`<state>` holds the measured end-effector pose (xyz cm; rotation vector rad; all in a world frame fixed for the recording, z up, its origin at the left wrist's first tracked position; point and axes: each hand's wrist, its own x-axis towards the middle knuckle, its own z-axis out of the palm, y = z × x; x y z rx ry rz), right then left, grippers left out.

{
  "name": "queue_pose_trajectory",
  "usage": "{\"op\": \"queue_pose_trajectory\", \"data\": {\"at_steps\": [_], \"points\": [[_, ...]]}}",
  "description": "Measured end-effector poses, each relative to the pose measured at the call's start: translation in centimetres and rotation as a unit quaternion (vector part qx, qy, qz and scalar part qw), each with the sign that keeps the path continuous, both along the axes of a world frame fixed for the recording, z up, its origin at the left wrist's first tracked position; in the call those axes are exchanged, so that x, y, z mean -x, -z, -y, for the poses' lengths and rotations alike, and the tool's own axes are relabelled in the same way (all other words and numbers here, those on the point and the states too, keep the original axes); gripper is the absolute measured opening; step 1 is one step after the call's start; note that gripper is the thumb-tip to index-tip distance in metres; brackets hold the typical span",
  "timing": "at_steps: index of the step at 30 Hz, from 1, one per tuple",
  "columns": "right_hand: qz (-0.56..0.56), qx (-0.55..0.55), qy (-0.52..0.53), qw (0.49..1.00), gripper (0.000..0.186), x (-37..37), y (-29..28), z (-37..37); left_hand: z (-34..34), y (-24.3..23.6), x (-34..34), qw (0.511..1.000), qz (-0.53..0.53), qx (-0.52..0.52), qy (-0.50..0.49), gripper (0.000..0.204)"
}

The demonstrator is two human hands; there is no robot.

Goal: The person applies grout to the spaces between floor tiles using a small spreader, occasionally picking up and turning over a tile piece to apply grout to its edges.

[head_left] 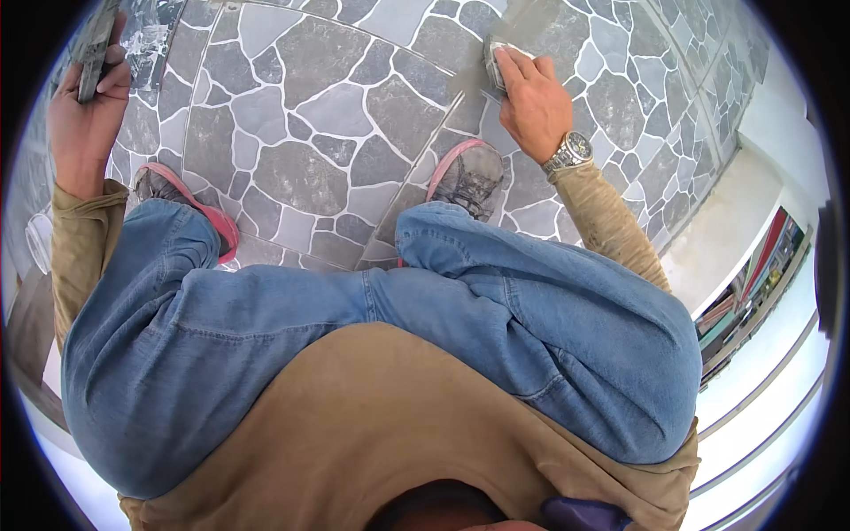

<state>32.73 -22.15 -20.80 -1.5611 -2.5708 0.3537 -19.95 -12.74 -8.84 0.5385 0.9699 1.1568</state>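
Up at the far left, my left hand (91,124) is closed round a long, flat, grey-smeared piece (95,51); its kind is not clear. Right of that hand lies a dark surface splashed with white (146,40), cut off by the picture's rim. My right hand (537,106), with a metal watch at the wrist, reaches forward to the tiled floor (323,168). Its fingers press on a small grey-coated block (498,64), whose exact kind I cannot make out. A wet grey smear (536,26) spreads over the tiles around the block.
Between my knees and hands stand my two grey shoes with pink soles, the right (471,177) and the left (190,199). A white ledge (722,230) edges the floor on the right, with coloured items (766,257) beyond it. A round white object (39,241) is at the far left.
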Motion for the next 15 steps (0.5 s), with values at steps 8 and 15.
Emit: {"op": "queue_pose_trajectory", "data": {"at_steps": [8, 15], "points": [[-0.062, 0.1, -0.068, 0.991, 0.065, 2.0, -2.4, 1.8, -0.9, 0.7, 1.9, 0.999, 0.038, -0.02, 0.018, 0.046], [-0.028, 0.042, -0.118, 0.992, 0.073, -3.2, 0.5, 2.7, -0.8, 0.7, 1.1, 1.0, 0.023, 0.004, 0.02, 0.047]]}}
